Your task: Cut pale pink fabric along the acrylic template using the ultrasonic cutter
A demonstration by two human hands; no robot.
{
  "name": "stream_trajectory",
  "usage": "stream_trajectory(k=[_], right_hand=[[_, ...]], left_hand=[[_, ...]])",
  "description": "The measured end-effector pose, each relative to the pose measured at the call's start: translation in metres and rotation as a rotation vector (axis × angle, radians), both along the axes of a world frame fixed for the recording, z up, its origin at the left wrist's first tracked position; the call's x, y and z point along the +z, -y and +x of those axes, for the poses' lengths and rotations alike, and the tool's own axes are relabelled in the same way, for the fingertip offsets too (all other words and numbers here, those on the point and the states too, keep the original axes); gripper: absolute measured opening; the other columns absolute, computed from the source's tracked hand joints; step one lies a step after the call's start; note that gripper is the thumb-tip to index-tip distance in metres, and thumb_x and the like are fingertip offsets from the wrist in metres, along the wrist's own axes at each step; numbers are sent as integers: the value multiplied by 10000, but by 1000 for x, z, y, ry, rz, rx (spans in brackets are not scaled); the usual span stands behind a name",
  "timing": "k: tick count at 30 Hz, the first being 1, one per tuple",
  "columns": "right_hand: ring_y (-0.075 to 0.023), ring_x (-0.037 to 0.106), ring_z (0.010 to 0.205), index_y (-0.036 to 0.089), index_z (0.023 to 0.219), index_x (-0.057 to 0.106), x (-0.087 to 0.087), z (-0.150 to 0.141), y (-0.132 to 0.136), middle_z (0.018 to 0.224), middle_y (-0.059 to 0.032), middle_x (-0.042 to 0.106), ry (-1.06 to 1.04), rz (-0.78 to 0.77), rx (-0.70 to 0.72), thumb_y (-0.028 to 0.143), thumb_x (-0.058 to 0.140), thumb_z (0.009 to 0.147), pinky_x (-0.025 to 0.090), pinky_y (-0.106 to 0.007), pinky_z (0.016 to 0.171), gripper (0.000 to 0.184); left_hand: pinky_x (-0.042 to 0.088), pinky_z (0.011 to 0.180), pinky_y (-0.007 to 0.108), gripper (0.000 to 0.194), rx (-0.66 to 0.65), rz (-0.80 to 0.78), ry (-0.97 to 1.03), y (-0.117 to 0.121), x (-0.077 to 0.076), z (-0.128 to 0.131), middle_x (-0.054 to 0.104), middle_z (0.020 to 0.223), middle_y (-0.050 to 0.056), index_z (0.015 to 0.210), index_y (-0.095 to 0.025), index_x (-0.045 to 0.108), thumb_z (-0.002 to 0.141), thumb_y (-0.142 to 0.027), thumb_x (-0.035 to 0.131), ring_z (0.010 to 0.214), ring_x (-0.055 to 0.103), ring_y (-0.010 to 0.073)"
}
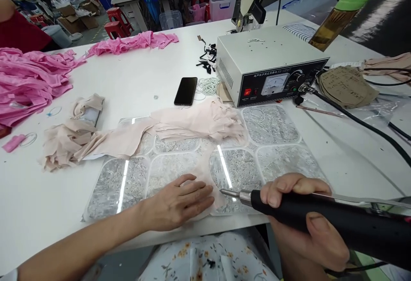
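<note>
While a tool (362, 223) is clasped by the right hand (308, 242), fabric (206, 165) beside that grip is covered by the flat left hand (180, 204).

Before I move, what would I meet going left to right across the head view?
Small pink scrap, left hand, black tool's metal tip, right hand, beige cloth at the right edge.

Fabric pile (199, 120) on mat (282, 161), phone (186, 91) behind
</note>
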State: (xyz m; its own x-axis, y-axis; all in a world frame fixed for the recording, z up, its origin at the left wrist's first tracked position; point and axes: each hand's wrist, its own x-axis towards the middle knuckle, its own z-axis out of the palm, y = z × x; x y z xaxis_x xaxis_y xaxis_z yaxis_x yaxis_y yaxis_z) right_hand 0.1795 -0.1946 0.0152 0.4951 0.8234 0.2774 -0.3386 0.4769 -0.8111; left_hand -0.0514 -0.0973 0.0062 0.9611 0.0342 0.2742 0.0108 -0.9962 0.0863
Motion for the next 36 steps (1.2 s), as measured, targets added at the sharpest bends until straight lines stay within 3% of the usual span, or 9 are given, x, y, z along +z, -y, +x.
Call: stream_trajectory(k=[5, 10, 18, 36], right_hand=[[-119, 571, 602, 214, 932, 613, -3, -6, -2, 839, -13, 559, 15, 15, 36, 295, 614, 828, 530, -325, 563, 132], [-126, 570, 600, 227, 932, 609, -1, -9, 1, 826, -14, 562, 49, -8, 57, 306, 606, 844, 537, -335, 563, 119], [-124, 558, 597, 231, 917, 611, 4, -13, 3, 817, -15, 565, 95, -33, 26, 318, 620, 841, 542, -319, 560, 116], [-146, 539, 639, 262, 915, 587, 9, -19, 12, 824, -18, 525, 107, -146, -23, 342, 601, 833, 548, -343, 591, 116]], left_hand=[[446, 1000, 444, 299, -14, 1, -31, -1, -1, -7, 649, 1252, 131, 1213, -68, 609, 1025, -117, 382, 1193, 555, 249], [401, 1059, 471, 264, -5, 11, -42, -2, -2, -12, 674, 1205, 110, 1209, -78, 616, 1014, -135, 447, 1193, 559, 244], [418, 1065, 455, 300, -10, 73, -61, -3, -4, -3, 625, 1293, 115, 1275, -95, 578, 1022, -143, 424, 1207, 549, 233], [453, 1012, 491, 333, 76, 76, -91, -1, -4, 1, 641, 1191, 155, 1297, -65, 536, 990, -85, 409, 1082, 599, 245]])
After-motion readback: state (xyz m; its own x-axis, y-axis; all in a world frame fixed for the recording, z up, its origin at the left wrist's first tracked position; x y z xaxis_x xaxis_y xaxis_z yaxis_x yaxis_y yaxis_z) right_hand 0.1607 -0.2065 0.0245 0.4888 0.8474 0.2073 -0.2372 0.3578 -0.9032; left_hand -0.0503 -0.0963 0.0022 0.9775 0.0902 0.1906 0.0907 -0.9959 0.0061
